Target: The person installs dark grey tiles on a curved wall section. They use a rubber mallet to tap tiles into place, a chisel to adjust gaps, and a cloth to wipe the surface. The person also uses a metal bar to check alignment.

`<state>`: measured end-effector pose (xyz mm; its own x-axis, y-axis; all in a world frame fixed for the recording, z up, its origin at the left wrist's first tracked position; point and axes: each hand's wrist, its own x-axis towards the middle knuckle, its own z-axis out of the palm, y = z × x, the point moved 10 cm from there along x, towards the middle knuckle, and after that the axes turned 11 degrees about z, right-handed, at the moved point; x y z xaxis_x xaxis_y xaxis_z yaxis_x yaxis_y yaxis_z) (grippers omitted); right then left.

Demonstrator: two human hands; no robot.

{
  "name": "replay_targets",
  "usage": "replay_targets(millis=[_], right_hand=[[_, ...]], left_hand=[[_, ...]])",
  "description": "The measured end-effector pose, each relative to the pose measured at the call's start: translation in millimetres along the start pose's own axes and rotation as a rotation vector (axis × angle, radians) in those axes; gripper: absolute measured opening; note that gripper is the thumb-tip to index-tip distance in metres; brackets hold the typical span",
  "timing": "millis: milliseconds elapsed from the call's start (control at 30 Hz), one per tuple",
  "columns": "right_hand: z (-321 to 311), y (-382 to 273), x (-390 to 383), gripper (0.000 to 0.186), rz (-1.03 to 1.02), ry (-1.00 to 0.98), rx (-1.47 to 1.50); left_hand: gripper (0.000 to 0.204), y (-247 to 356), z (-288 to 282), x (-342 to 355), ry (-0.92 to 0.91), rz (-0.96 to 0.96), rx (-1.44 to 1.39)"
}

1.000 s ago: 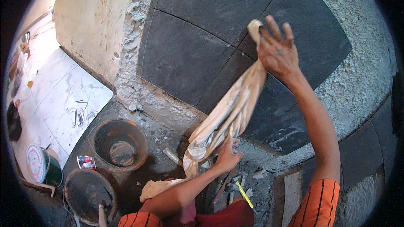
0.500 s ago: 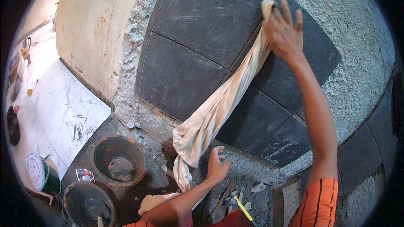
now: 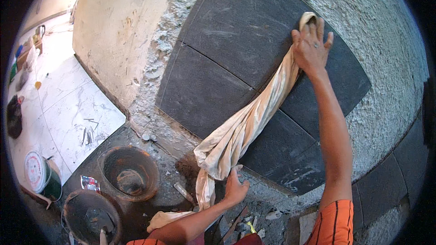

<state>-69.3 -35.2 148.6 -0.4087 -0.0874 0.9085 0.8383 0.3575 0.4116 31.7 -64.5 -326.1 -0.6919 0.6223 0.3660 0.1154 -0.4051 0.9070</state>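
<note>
A long, twisted cream cloth [image 3: 247, 127] hangs slantwise across dark grey wall tiles [image 3: 206, 79]. Against its upper end, my right hand [image 3: 313, 50] lies with fingers stretched, pressing the cloth to the upper right tile; a ring shows on one finger. Low down by the cloth's bunched lower part is my left hand [image 3: 236, 188], fingers loosely bent and apart, the fingertips touching or just beside its edge. I cannot tell which. From the bunch a narrow tail of cloth droops toward my left forearm, near another pale bundle of cloth [image 3: 168, 220].
Two dirty buckets [image 3: 129, 174] [image 3: 91, 218] stand at the lower left. Beyond them are a lidded tub [image 3: 41, 177] and a white marbled floor [image 3: 68, 109] with several nails. Rough plaster [image 3: 386, 63] borders the tiles. Scraps and a yellow tool [image 3: 251, 227] lie below.
The view has shifted. My right hand has settled flatter on the cloth's upper end, and my left hand has come closer to its lower bunch.
</note>
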Motion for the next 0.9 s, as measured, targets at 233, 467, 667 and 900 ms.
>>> replay_targets(millis=[233, 467, 667, 900], right_hand=[[2.9, -40.5, -26.5, 0.042, -0.153, -0.114, 0.061], [-75.1, 43.2, -66.1, 0.034, -0.015, 0.262, 0.258], [-130.4, 145.6, -136.1, 0.043, 0.450, 0.182, 1.027], [-194.0, 225.5, -259.2, 0.056, 1.184, 0.477, 1.425]], left_hand=[[0.070, -11.9, -55.7, 16.9, 0.297, -0.033, -0.056], [0.058, -28.2, -100.0, 31.2, 0.476, -0.189, -0.201], [0.037, -53.7, -128.1, 40.2, 0.539, -0.241, -0.184], [0.050, 32.6, -198.5, 95.2, 0.625, 0.450, 0.048]])
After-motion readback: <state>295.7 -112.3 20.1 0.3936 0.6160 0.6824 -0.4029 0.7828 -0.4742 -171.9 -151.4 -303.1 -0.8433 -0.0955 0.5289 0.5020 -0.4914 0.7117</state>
